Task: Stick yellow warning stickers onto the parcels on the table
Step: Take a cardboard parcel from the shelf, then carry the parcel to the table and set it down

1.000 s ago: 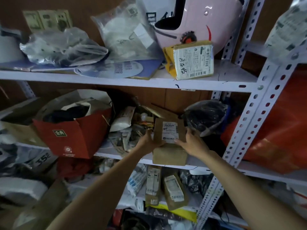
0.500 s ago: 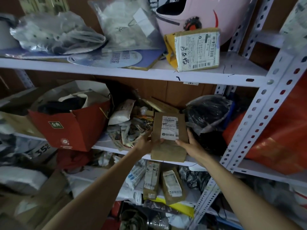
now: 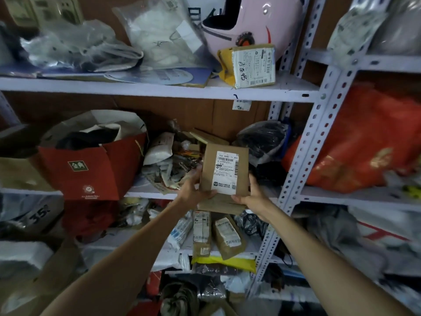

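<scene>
- The left hand (image 3: 193, 192) grips the lower left edge of a brown cardboard parcel (image 3: 224, 176), thumb laid across the front near the bottom corner of its white shipping label (image 3: 226, 173).
- The right hand (image 3: 250, 197) clasps the parcel's lower right edge, fingers wrapped around the side and thumb at the bottom of the front face.
- The parcel stands nearly upright between the two hands, label facing the camera, held in front of the middle shelf (image 3: 145, 195) (whether its base touches the shelf edge cannot be told).
- Just left of the left hand sits a heap of small packets and papers (image 3: 166, 165); further left stands a red paper bag (image 3: 91, 165), open at the top with dark and white things inside.
- Just above and right of the right hand lies a dark plastic bag (image 3: 262, 139), and beyond the perforated upright (image 3: 303, 169) a large orange-red bag (image 3: 364, 142).
- Below the hands, on the lower shelf, two narrow brown parcels with labels (image 3: 225, 236) lean side by side, over a yellow strip (image 3: 224, 262).
- Well above the hands, on the upper shelf (image 3: 159, 88), a small labelled box (image 3: 252, 65) with handwriting stands beside a pink helmet (image 3: 248, 21) and clear plastic bags (image 3: 159, 30).
- No yellow sticker shows on the held parcel's front.
</scene>
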Action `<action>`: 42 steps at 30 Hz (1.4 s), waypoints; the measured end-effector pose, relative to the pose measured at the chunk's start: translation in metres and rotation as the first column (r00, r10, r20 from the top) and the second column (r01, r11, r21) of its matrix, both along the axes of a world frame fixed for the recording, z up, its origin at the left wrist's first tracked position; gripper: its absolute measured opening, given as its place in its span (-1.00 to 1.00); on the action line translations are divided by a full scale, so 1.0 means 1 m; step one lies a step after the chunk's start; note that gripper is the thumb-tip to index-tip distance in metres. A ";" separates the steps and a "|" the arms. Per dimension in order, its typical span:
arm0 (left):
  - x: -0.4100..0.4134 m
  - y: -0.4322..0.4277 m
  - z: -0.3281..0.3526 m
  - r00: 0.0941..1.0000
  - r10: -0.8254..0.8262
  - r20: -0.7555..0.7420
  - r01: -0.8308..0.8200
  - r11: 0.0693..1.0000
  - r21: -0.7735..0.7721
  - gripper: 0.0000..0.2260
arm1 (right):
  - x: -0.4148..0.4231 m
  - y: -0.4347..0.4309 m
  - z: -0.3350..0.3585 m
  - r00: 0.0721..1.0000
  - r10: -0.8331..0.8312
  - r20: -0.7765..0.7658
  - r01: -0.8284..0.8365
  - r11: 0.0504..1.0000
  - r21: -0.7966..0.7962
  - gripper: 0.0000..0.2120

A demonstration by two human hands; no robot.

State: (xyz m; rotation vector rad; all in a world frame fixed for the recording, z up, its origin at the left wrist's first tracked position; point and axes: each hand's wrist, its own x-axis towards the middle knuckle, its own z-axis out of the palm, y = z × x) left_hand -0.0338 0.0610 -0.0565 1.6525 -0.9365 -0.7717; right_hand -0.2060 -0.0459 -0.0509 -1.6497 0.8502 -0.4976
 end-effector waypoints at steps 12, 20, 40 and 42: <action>-0.144 0.063 0.004 0.844 -0.537 -0.011 0.537 0.844 -0.017 -0.26 | -0.176 0.166 0.000 0.884 -0.462 0.068 0.464 0.886 -0.021 -0.15; -0.347 0.113 0.026 0.476 -0.879 -0.002 0.877 0.475 -0.076 -0.33 | -0.356 0.313 0.024 0.595 -0.785 0.170 0.802 0.593 -0.071 -0.35; -0.705 0.547 0.024 -0.593 -0.804 -0.039 0.804 -0.594 0.017 -0.21 | -0.506 0.849 0.017 -0.567 -0.807 0.165 0.816 -0.578 -0.023 -0.39; -0.716 0.574 0.022 -0.674 -0.737 -0.052 0.738 -0.675 0.014 -0.19 | -0.500 0.873 0.015 -0.647 -0.746 0.156 0.751 -0.659 -0.041 -0.39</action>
